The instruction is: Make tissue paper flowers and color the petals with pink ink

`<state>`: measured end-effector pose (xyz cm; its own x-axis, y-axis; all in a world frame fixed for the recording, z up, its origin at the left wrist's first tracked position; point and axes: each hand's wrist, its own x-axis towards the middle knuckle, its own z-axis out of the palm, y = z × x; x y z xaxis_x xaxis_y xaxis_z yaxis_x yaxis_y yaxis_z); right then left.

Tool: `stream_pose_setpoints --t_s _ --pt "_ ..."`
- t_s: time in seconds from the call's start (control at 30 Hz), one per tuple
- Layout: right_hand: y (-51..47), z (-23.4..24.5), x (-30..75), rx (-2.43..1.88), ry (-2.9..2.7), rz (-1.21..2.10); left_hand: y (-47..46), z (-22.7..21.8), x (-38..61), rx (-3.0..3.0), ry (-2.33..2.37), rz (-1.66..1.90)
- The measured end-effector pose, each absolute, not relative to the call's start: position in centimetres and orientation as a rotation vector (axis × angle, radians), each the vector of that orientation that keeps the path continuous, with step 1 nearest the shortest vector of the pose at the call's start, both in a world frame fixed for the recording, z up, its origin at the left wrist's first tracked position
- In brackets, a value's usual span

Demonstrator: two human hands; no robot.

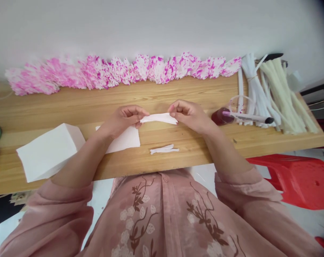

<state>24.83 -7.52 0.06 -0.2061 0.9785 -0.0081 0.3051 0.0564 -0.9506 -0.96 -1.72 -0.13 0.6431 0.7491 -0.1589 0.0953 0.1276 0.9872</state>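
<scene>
Between my two hands a narrow folded strip of white tissue paper [159,117] is held level above the table. My left hand [124,119] pinches its left end between thumb and fingers, and my right hand [190,113] pinches the right end. Below it on the wood lies a small white twisted strip [164,149]. Partly under my left wrist is a flat white paper sheet [125,140]. A thick stack of white tissue paper [48,151] sits left of my left forearm.
Pink-and-white crumpled paper flowers [126,71] line the wall side of the table [119,98]. At right are a cup of dark red liquid [221,116], a marker-like pen [250,117], white strips [254,85] and cream strips [281,92]. A red stool [306,182] stands below.
</scene>
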Motion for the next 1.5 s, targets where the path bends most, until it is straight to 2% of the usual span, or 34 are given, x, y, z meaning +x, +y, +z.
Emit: stream_pose_setpoints --t_s 0.23,0.43,0.7,1.17,1.5 --pt "-7.6 -0.5 24.2 -1.429 -2.116 0.641 -1.7 -0.1 -0.9 2.162 0.997 0.429" --pt "-7.6 -1.2 24.3 -1.371 -2.245 0.468 -1.5 0.6 -0.8 2.410 0.924 0.333" --pt "-7.7 -0.6 24.6 -1.311 -2.165 0.542 -1.5 0.4 -1.4 2.359 0.822 0.459" --pt "-7.9 0.0 24.5 -1.251 -2.108 0.685 -2.2 1.4 -1.2 2.195 0.748 0.461" --pt "-8.1 0.5 24.1 -1.291 -2.040 0.763 -2.3 0.4 -0.6 2.127 0.939 0.468"
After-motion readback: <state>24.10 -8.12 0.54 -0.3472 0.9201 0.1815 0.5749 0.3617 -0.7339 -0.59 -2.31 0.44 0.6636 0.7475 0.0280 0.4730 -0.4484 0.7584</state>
